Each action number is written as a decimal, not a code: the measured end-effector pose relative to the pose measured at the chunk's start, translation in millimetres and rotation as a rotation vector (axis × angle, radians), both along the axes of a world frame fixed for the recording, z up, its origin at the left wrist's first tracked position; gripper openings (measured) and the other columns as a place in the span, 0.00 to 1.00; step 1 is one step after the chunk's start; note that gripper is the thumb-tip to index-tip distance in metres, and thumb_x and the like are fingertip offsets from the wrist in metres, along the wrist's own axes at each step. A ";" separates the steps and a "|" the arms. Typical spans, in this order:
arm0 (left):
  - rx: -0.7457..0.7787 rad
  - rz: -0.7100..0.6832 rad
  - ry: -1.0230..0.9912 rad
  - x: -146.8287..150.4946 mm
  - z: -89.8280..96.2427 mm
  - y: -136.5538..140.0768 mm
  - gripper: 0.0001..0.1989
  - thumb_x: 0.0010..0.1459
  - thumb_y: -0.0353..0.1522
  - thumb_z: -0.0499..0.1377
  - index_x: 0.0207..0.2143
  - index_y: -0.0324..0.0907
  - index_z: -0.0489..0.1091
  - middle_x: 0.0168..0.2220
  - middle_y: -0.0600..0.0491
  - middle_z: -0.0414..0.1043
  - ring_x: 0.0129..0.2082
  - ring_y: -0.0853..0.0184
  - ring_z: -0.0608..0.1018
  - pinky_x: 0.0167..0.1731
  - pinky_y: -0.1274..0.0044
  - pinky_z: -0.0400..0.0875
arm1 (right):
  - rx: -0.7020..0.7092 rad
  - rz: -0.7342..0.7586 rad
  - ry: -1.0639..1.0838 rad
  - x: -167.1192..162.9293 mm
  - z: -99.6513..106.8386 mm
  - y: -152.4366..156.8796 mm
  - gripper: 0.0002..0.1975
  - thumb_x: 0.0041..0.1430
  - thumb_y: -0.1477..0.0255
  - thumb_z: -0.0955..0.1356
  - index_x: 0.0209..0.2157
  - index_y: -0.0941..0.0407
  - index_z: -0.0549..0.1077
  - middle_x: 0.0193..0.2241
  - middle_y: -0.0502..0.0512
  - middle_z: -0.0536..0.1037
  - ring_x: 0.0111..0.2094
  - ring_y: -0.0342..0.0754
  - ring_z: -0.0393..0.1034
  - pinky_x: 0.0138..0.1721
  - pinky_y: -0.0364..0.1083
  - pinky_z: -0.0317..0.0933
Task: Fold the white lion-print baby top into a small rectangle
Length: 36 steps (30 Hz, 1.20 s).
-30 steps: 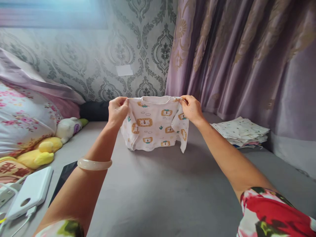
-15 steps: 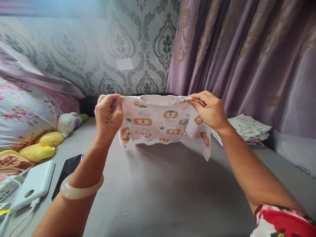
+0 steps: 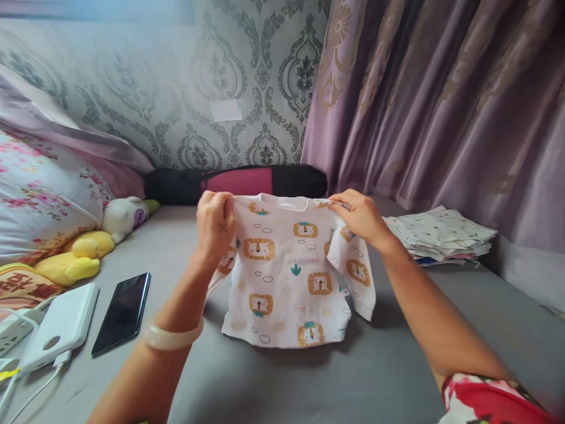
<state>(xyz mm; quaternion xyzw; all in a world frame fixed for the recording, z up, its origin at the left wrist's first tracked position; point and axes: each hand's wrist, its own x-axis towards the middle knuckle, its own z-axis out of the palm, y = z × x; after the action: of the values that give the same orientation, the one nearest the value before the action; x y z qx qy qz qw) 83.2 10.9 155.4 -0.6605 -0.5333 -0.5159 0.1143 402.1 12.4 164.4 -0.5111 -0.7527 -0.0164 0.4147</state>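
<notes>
A small white long-sleeved shirt (image 3: 282, 277) with lion faces, clouds and green leaves hangs spread between my hands, its neckline at the top and its lower hem near the grey sheet (image 3: 282, 388). My left hand (image 3: 216, 227) is closed on the shoulder at the left. At the other shoulder, my right hand (image 3: 359, 217) pinches the cloth between thumb and fingers. The right-side sleeve dangles free beside the body of the shirt, while the left-side sleeve is partly hidden behind my left hand and forearm.
A stack of folded printed cloths (image 3: 441, 235) lies at the right. On the left are a black phone (image 3: 122, 312), a white power bank (image 3: 62, 327) with cables, a yellow plush toy (image 3: 73, 262) and a floral pillow (image 3: 44, 200). A black-and-pink long bag (image 3: 241, 181) lies along the wall.
Both hands have lowered and drawn slightly closer together. The shirt, earlier raised and tipped away, now hangs down with its whole front showing. The long bag behind has come into view.
</notes>
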 end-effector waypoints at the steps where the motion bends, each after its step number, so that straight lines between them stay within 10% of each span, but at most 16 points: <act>1: -0.045 -0.002 0.006 1.5 -20.4 8.8 0.10 0.62 0.30 0.51 0.34 0.41 0.73 0.33 0.50 0.67 0.36 0.63 0.72 0.41 0.70 0.69 | -0.030 -0.029 -0.029 -1.5 -16.8 7.1 0.07 0.61 0.71 0.68 0.39 0.54 0.79 0.36 0.53 0.78 0.39 0.49 0.73 0.44 0.47 0.64; 6: -0.256 -0.002 0.003 14.2 -106.3 32.8 0.11 0.62 0.29 0.48 0.35 0.42 0.70 0.33 0.47 0.67 0.38 0.58 0.71 0.42 0.67 0.68 | -0.217 -0.163 -0.180 -15.7 -85.3 19.4 0.11 0.66 0.71 0.63 0.44 0.53 0.77 0.43 0.55 0.76 0.44 0.50 0.71 0.42 0.44 0.62; 10: -0.340 0.040 0.004 23.8 -134.1 36.9 0.13 0.64 0.29 0.46 0.38 0.40 0.70 0.37 0.44 0.67 0.41 0.57 0.71 0.44 0.67 0.67 | -0.277 -0.251 -0.243 -26.2 -109.3 18.1 0.13 0.69 0.69 0.61 0.48 0.51 0.75 0.46 0.54 0.75 0.44 0.49 0.71 0.37 0.44 0.59; 19: -0.490 0.131 0.157 31.3 -143.8 41.8 0.12 0.61 0.41 0.58 0.40 0.41 0.69 0.42 0.43 0.68 0.45 0.54 0.71 0.45 0.67 0.64 | -0.373 -0.327 -0.306 -27.7 -134.6 25.0 0.15 0.71 0.68 0.58 0.50 0.52 0.72 0.49 0.56 0.73 0.46 0.51 0.70 0.38 0.45 0.58; 36: -0.573 0.234 0.440 25.9 -143.6 85.5 0.17 0.69 0.39 0.44 0.43 0.42 0.70 0.42 0.42 0.70 0.44 0.53 0.71 0.41 0.68 0.60 | -0.551 -0.327 -0.328 -32.8 -143.3 69.7 0.16 0.72 0.67 0.55 0.52 0.52 0.69 0.51 0.57 0.72 0.50 0.51 0.69 0.42 0.46 0.59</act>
<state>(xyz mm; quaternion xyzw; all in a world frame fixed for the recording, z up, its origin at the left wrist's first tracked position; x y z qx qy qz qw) 109.1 96.4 11.8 -0.6954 -0.6905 -0.1754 0.0949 369.3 82.0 21.0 -0.7079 -0.6937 0.0394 0.1268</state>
